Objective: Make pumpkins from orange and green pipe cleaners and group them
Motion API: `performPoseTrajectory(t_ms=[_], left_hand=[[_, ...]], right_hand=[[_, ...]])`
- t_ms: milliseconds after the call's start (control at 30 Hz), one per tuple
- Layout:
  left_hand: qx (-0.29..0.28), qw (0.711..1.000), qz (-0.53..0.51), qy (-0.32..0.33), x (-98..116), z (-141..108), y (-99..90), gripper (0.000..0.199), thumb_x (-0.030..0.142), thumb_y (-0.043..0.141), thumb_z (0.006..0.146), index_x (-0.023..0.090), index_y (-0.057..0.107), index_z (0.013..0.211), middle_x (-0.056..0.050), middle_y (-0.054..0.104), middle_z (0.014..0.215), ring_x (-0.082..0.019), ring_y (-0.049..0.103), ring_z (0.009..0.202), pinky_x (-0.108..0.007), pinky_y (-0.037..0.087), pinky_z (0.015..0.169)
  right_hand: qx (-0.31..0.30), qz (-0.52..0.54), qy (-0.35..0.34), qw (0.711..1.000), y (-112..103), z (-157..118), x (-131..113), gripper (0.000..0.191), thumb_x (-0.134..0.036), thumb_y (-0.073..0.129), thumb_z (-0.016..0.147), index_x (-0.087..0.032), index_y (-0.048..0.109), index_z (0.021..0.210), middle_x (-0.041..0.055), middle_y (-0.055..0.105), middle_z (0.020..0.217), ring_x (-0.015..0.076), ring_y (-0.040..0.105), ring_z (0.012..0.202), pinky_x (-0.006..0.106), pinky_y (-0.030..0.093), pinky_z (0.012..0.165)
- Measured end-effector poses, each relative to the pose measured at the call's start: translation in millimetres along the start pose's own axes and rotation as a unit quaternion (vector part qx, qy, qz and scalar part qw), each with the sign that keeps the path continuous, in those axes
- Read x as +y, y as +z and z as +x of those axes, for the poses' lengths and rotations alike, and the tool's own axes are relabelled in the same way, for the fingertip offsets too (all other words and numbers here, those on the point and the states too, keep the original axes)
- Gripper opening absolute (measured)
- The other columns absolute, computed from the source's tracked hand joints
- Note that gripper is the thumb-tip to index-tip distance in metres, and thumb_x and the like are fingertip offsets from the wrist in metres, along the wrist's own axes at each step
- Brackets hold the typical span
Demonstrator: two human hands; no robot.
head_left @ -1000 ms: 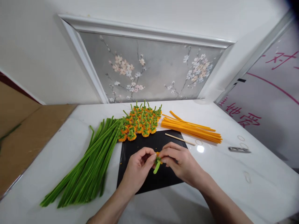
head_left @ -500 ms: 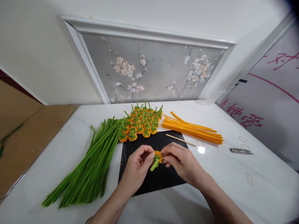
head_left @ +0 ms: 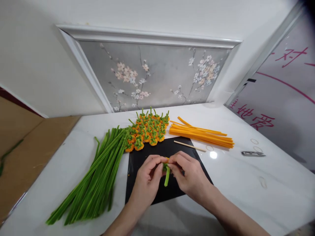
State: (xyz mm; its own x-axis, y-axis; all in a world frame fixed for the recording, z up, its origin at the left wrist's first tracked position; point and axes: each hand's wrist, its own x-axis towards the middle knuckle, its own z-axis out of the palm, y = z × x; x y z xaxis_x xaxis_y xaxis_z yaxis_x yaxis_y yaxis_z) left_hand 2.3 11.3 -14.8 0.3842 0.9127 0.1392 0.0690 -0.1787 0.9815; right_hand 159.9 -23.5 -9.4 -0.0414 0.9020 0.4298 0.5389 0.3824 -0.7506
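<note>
Over a black mat [head_left: 145, 193], my left hand [head_left: 150, 175] and my right hand [head_left: 188, 170] pinch one small pipe-cleaner flower [head_left: 166, 177] between their fingertips. Its green stem points down toward me. Most of its orange petals hide behind my fingers. Beyond the mat stands a cluster of finished pipe-cleaner flowers [head_left: 147, 129], orange below with green stems sticking up. A thin wooden stick [head_left: 189, 146] lies across the mat's far right edge.
Left of the mat is a large bundle of green pipe cleaners [head_left: 95, 180]. Orange pipe cleaners [head_left: 201, 135] lie at the back right. Small thread snips [head_left: 253, 153] and several rubber bands [head_left: 262, 182] rest on the white table to the right. A brown cardboard surface [head_left: 29, 157] borders the left side.
My right fingers have closed in on the flower, covering more of its orange petals. Its stem has swung to point more straight down. The view has shifted slightly.
</note>
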Motion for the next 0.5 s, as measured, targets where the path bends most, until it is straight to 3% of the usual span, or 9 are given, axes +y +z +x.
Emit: performPoseTrajectory(t_ms=[200,300,400,500], left_hand=[[0.013,0.979,-0.150,-0.135,0.8,0.1,4.5,0.016,0.032,0.061,0.085,0.021,0.070,0.092,-0.002,0.060,0.097,-0.013,0.061,0.081,-0.023,0.056,0.072],[0.012,0.954,-0.236,-0.185,4.0,1.8,4.3,0.018,0.033,0.064,0.083,0.020,0.071,0.092,-0.004,0.064,0.097,-0.015,0.062,0.087,-0.025,0.056,0.077],[0.007,0.940,-0.278,-0.198,5.7,2.5,2.8,0.022,0.035,0.064,0.083,0.018,0.072,0.094,-0.007,0.067,0.100,-0.019,0.062,0.095,-0.027,0.056,0.078],[-0.009,0.948,-0.262,-0.178,4.9,1.4,1.6,0.024,0.035,0.062,0.084,0.018,0.072,0.099,-0.008,0.066,0.106,-0.021,0.061,0.100,-0.029,0.056,0.081]], right_hand=[[0.008,-0.015,0.004,1.000,0.1,1.1,-1.5,0.015,-0.014,0.045,0.088,-0.019,0.054,0.078,0.0041,0.056,0.076,0.0154,0.055,0.068,0.027,0.046,0.061],[-0.003,0.056,0.070,0.996,0.3,1.8,1.0,0.010,-0.019,0.047,0.089,-0.020,0.054,0.081,0.0033,0.057,0.077,0.0141,0.057,0.065,0.024,0.048,0.056],[-0.025,0.149,0.149,0.977,-3.0,2.5,4.4,0.010,-0.026,0.047,0.092,-0.020,0.054,0.093,0.0011,0.058,0.075,0.0122,0.058,0.059,0.023,0.051,0.052],[-0.035,0.167,0.159,0.973,-8.5,1.9,5.9,0.013,-0.028,0.047,0.091,-0.020,0.055,0.098,-0.0008,0.057,0.070,0.0112,0.056,0.055,0.023,0.051,0.052]])
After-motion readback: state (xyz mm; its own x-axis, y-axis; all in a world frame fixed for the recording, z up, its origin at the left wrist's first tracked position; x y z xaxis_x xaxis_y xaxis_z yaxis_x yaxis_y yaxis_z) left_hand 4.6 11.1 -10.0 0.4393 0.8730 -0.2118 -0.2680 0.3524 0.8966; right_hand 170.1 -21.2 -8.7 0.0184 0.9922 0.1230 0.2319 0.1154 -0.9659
